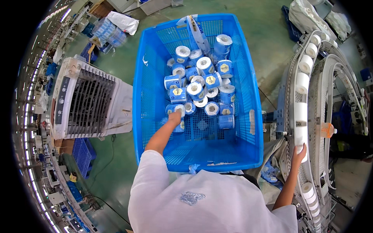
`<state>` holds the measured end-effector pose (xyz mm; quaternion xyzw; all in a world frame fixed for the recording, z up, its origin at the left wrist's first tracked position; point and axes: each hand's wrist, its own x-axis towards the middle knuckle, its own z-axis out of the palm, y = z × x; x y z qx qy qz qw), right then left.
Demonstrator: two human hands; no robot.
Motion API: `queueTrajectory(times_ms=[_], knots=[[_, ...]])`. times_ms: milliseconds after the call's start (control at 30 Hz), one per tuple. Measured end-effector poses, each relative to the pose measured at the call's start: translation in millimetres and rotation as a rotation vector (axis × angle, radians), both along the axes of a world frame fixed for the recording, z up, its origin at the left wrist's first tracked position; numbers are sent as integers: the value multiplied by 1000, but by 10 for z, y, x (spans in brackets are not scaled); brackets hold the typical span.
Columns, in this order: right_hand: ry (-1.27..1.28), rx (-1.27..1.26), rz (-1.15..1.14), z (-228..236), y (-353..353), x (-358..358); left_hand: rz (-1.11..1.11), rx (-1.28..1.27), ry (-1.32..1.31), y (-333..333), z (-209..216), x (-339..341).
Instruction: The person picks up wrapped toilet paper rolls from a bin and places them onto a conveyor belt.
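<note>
A large blue plastic basket [256,128] stands in front of me, with a heap of paper rolls in blue printed wrappers [177,95] inside. My left hand [175,117] reaches down into its near left part, fingers closed on a wrapped paper roll [171,108] at the heap's edge. At the right, plain white paper rolls [302,82] lie in a row along a curved conveyor [290,97]. My right hand [298,153] is on that conveyor, its fingers bent around the end of a white paper roll [301,136]. The far side of that grip is hidden.
A grey air cooler [89,99] stands left of the basket, with a blue pallet [82,155] near it. Packed rolls [108,33] and a white bag [123,22] lie at the far left. An orange-marked part [328,130] sticks out beside a second curved track [324,89].
</note>
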<state>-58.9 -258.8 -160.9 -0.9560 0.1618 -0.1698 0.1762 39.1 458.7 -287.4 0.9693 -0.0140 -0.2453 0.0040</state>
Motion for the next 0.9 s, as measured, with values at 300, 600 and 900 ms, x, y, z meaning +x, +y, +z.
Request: queueTrajectory(times_ms=[300, 600, 900], knots=[[194, -43, -113, 601, 147, -900, -317, 485, -148, -4, -1013, 190], [-62, 485, 93, 1000, 1201, -117, 543, -807, 591, 128, 611, 517], [335, 1233, 834, 1875, 3174, 388, 567, -1821, 874, -976, 2197, -132]])
